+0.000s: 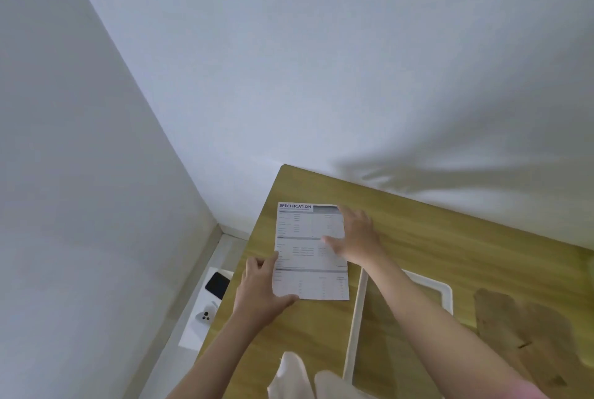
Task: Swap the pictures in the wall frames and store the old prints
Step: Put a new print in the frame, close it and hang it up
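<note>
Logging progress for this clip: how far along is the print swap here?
Done: a white frame lies opened on the table, its brown backing board beside it. In hand: the left hand grips the printed sheet while the right hand lies flat on it. Left: refitting, rehanging, storing; no wall frames visible.
</note>
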Tool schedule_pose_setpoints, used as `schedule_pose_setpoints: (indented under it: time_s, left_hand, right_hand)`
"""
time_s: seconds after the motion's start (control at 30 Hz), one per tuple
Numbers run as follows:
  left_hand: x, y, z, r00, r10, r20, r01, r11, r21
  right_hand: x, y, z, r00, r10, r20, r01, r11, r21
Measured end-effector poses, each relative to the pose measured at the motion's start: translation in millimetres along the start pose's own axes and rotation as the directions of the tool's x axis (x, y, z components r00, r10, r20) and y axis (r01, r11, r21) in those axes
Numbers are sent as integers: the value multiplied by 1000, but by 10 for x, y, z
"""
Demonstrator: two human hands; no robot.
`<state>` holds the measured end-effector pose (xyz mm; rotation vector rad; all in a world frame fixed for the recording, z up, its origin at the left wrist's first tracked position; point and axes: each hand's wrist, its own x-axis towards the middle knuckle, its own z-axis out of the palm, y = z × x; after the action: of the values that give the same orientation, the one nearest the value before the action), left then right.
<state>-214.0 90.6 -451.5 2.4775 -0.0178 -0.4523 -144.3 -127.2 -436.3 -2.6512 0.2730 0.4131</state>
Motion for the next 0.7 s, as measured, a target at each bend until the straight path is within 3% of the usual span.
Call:
schedule_pose_setpoints:
  time_s: [0.17,0.4,0.47,0.57,0.7]
  left_hand:
    - [131,-37,32,999,-12,38,12,1000,14]
    - [132,-53,76,1000,-17,-11,17,1000,-14]
    - [139,-56,78,1000,-17,-8,17,1000,-16]
    - [134,-52,70,1000,-17,-6,17,1000,-24]
    - [108,-31,35,999,-32,14,32,998,-54]
  right_hand:
    - [172,-61,-16,998,28,57,-23,997,-79]
    - [143,-94,38,999,32,32,-30,998,-53]
    - [108,-107,65,999,38,38,-40,997,66]
    - [-25,-135,92,1000,23,-10,-17,907,421]
    - [-243,-167,126,992,91,-86,-18,781,624]
